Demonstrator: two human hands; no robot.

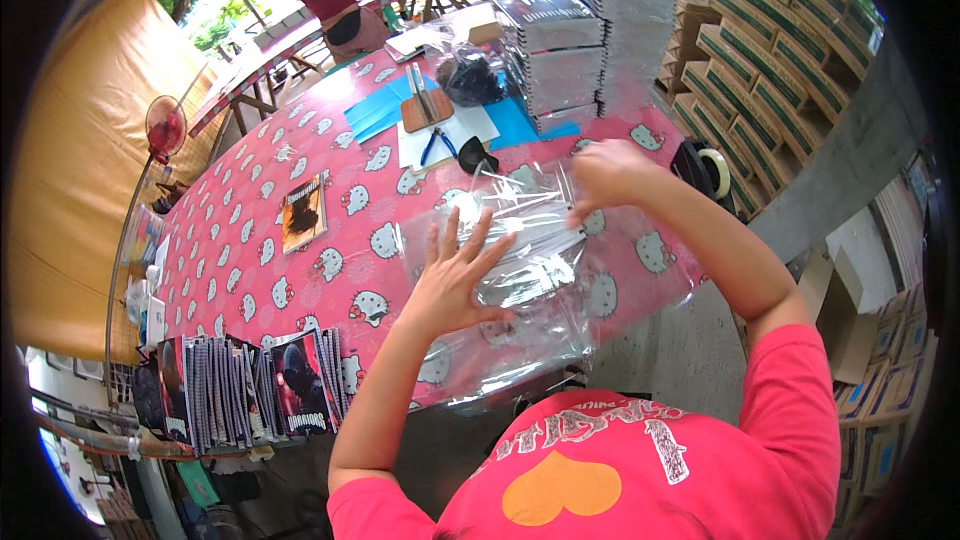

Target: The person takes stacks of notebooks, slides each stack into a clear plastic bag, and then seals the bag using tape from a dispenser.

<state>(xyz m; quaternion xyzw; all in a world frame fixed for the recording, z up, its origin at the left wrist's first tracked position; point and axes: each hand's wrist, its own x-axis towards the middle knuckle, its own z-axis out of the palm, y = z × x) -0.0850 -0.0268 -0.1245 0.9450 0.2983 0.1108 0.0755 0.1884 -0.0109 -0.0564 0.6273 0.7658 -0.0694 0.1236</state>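
Note:
A stack wrapped in clear plastic (530, 275) lies on the pink table near my body, its surface full of glare; it looks like spiral notebooks, though the wrap blurs them. My left hand (460, 275) rests flat on its left side, fingers spread. At the upper right edge, my right hand (618, 178) is closed, thumb pointing down, and appears to pinch the plastic; its fingertips are partly hidden. Loose film spreads toward the table's near edge. Just beyond the stack sits a small black object (478, 155), with blue-handled pliers (438, 145) beside it.
Tall stacks of wrapped spiral notebooks (550, 50) stand at the far right. A tape dispenser (712, 170) sits at the right edge. Dark-covered notebooks (245, 390) line the near left. A booklet (303, 213) and a wooden board (426, 112) lie farther off. Two people work beyond.

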